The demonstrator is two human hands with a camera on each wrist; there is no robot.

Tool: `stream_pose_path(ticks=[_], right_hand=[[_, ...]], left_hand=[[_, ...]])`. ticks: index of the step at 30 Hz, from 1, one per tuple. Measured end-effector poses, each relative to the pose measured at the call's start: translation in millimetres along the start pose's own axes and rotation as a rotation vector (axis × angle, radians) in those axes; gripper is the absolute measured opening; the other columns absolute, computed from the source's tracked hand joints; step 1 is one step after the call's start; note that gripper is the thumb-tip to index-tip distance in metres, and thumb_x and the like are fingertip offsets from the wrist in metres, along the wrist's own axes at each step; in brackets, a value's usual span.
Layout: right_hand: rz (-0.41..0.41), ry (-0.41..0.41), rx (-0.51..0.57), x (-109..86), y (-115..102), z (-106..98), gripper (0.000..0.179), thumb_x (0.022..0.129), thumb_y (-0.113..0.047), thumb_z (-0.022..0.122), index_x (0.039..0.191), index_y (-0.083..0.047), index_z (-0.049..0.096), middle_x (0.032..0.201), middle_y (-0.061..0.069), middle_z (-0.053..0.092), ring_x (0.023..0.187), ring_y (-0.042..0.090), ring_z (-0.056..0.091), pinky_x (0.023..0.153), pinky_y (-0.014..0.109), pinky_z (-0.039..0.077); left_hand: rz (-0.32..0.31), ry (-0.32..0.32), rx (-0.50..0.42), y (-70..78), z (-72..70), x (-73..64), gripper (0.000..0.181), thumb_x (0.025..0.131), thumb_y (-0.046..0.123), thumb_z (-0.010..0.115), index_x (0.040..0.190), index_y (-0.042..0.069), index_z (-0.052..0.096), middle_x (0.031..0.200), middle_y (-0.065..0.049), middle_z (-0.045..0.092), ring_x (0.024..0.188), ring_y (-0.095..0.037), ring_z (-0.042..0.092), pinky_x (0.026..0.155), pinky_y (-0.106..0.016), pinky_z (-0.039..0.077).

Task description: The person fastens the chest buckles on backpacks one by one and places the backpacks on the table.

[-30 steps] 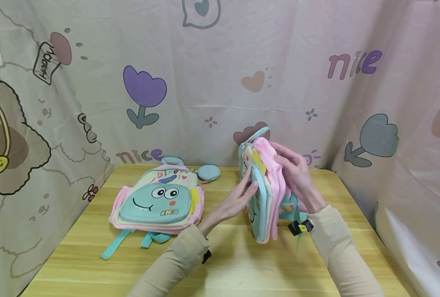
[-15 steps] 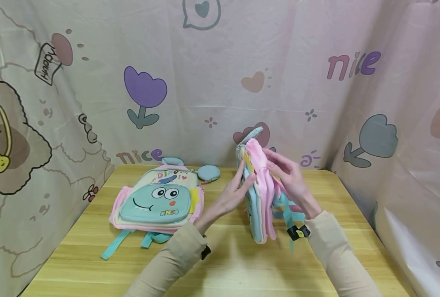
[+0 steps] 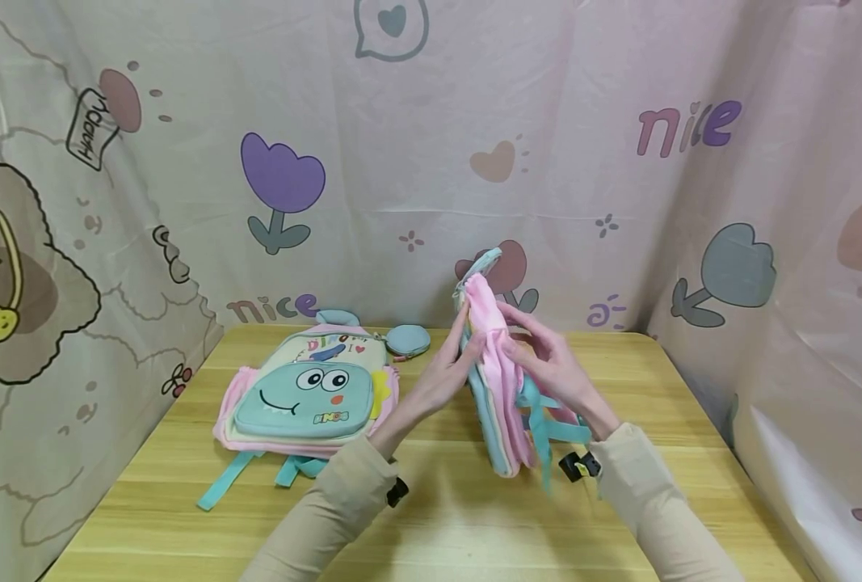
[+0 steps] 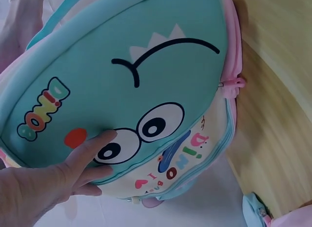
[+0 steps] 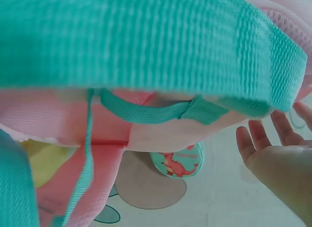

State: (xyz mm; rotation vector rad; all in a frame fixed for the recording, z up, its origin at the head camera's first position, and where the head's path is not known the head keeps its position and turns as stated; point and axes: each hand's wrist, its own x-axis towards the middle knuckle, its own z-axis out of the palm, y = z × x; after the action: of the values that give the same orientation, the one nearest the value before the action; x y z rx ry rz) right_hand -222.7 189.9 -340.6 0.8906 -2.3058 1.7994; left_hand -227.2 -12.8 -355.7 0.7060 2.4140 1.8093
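Upright at the right of the table, a child's dinosaur backpack [image 3: 499, 388] turns its pink side to me in the head view. My left hand [image 3: 441, 378] holds its front edge, thumb on the pink side. In the left wrist view those fingers [image 4: 92, 151] lie across the smiling mint front pocket [image 4: 170, 85]. On the back, my right hand [image 3: 556, 368] grips the other edge with its thumb on the side. Teal straps [image 3: 540, 428] hang behind the backpack; one strap [image 5: 146, 46] fills much of the right wrist view, with the right fingers [image 5: 261, 136] at the bag's edge.
A matching backpack [image 3: 307, 396] lies face up at the left of the wooden table [image 3: 431, 533], its round pouch [image 3: 407, 340] beside it. A black buckle [image 3: 579, 466] hangs near my right wrist. A printed curtain [image 3: 401, 162] stands behind the table.
Between my hands, the upright backpack has turned so its front is nearly hidden and its pink side faces me. Its top and both hands have shifted slightly left.
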Motion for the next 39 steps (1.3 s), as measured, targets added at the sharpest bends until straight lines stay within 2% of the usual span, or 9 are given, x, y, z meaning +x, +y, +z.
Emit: stream_pose_path(ticks=[5,8,12,14,18,26,32,35,39], right_hand=[[0.001,-0.046,-0.049,-3.4,3,2,0.06,0.1,-0.012,0.057,0.156,-0.01,0.036,0.156,0.02,0.043,0.134,0.04,0.049,0.098,0.022,0.052],[0.0,-0.073,-0.085,-5.6,5,4,0.061,0.1,-0.012,0.058,0.156,-0.007,0.035,0.157,0.023,0.041,0.137,0.046,0.046,0.106,0.039,0.05],[-0.012,-0.12,-0.147,-8.5,8,6,0.064,0.099,-0.017,0.062,0.155,-0.004,0.036,0.162,0.022,0.031,0.147,0.046,0.033,0.114,0.068,0.032],[-0.016,-0.152,-0.172,-9.8,9,6,0.067,0.098,-0.021,0.065,0.156,-0.006,0.036,0.166,0.019,0.025,0.151,0.045,0.023,0.115,0.072,0.025],[-0.006,-0.216,-0.202,-12.1,14,5,0.073,0.095,-0.026,0.07,0.157,-0.01,0.035,0.17,0.014,0.015,0.156,0.042,0.012,0.116,0.072,0.021],[0.001,-0.275,-0.231,-15.5,29,4,0.082,0.096,-0.021,0.068,0.162,-0.016,0.02,0.172,0.002,0.004,0.158,0.034,0.006,0.121,0.063,0.021],[0.013,-0.22,-0.336,-23.8,44,0,0.073,0.098,-0.021,0.066,0.16,-0.014,0.029,0.17,0.012,0.01,0.156,0.042,0.009,0.116,0.075,0.017],[0.068,-0.187,-0.4,-29.9,51,-5,0.07,0.097,-0.025,0.066,0.158,-0.014,0.034,0.169,0.016,0.014,0.154,0.045,0.011,0.112,0.079,0.018],[0.11,-0.198,-0.422,-36.0,61,-9,0.069,0.096,-0.027,0.067,0.156,-0.008,0.036,0.167,0.021,0.016,0.152,0.049,0.014,0.112,0.078,0.02]], left_hand=[[0.016,-0.001,-0.025,0.9,-6.0,1.0,0.073,0.103,0.061,0.035,0.162,0.036,0.0,0.172,0.001,0.002,0.157,-0.025,0.014,0.126,-0.053,0.018],[0.022,0.004,-0.046,2.5,-8.7,1.3,0.072,0.105,0.055,0.037,0.163,0.033,-0.001,0.172,0.001,0.001,0.158,-0.024,0.01,0.127,-0.051,0.014],[0.003,0.025,-0.042,5.0,-11.5,-0.2,0.075,0.103,0.056,0.04,0.162,0.034,-0.001,0.172,-0.001,0.002,0.158,-0.027,0.013,0.126,-0.055,0.017],[-0.017,0.038,-0.035,5.8,-13.3,-0.8,0.077,0.101,0.058,0.042,0.162,0.035,0.0,0.172,0.0,0.003,0.158,-0.028,0.013,0.125,-0.056,0.018],[-0.037,0.049,-0.041,5.5,-18.1,-1.6,0.08,0.1,0.056,0.047,0.162,0.036,0.002,0.172,0.003,0.004,0.158,-0.027,0.012,0.124,-0.059,0.019],[-0.059,0.037,-0.066,1.7,-28.2,-4.4,0.077,0.1,0.049,0.049,0.162,0.038,0.004,0.171,0.005,0.007,0.157,-0.024,0.015,0.125,-0.057,0.02],[-0.021,0.033,-0.092,-2.9,-34.1,-5.7,0.072,0.103,0.038,0.041,0.163,0.028,0.004,0.172,0.001,0.005,0.158,-0.023,0.011,0.128,-0.053,0.012],[-0.045,0.044,-0.1,-7.3,-37.0,-7.0,0.071,0.103,0.041,0.039,0.163,0.029,0.004,0.172,0.002,0.004,0.158,-0.022,0.009,0.127,-0.055,0.011],[-0.083,0.073,-0.123,-13.6,-40.7,-9.9,0.075,0.101,0.045,0.045,0.163,0.031,0.005,0.172,0.002,0.008,0.157,-0.023,0.014,0.127,-0.055,0.013]])
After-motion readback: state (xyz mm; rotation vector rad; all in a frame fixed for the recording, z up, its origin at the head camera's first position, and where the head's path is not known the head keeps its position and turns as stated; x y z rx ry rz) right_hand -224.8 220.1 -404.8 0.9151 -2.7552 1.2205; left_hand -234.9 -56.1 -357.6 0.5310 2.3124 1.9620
